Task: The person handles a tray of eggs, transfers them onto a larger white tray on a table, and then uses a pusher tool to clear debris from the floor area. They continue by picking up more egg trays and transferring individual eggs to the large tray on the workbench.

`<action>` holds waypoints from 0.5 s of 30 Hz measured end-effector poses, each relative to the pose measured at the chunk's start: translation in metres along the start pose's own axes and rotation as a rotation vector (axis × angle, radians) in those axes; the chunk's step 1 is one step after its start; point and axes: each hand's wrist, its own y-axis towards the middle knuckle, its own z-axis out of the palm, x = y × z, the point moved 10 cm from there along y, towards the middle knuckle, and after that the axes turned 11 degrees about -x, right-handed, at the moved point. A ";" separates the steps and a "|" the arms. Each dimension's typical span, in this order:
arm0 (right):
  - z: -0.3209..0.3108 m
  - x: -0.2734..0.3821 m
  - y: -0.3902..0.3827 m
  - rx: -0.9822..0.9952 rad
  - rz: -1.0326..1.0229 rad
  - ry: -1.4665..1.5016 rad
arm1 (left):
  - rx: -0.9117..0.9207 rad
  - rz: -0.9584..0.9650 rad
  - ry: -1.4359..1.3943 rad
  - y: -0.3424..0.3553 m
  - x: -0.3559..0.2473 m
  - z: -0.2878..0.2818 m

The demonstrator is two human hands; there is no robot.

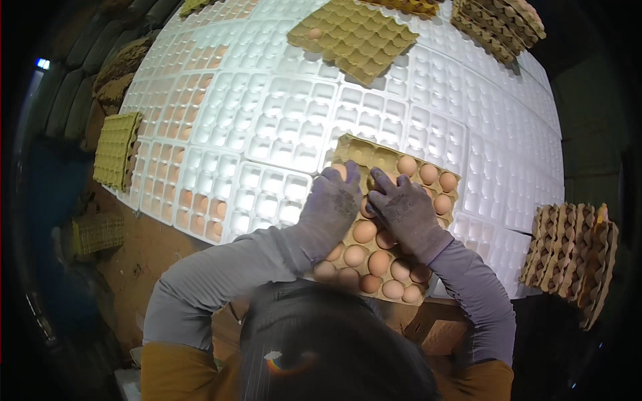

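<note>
In front of me a brown pulp egg tray (364,152) lies on the white trays, filled with brown eggs (378,262) except for some bare cups along its far edge. My left hand (332,204), in a grey-purple glove, closes around an egg (340,172) at the tray's far left. Beside it, my right hand (408,212), gloved alike, reaches over the tray's middle with bent fingers. A bit of egg shows between those fingers; the rest of their grip is hidden. Several eggs lie under and around both hands.
White plastic egg trays (267,190) cover the wide table, some on the left with eggs inside. A pulp tray (354,43) with one egg sits farther off. Stacked pulp trays stand at the right edge (568,257), far right (498,27) and left edge (116,150).
</note>
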 end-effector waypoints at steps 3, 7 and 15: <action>0.003 0.004 -0.003 -0.030 -0.007 -0.126 | -0.037 -0.122 -0.022 0.004 -0.001 0.001; 0.012 -0.004 -0.005 0.023 0.087 -0.123 | -0.003 -0.077 -0.276 -0.021 0.027 -0.011; -0.013 0.078 0.017 -0.126 0.582 0.749 | -0.117 -0.915 -0.565 -0.230 0.268 -0.015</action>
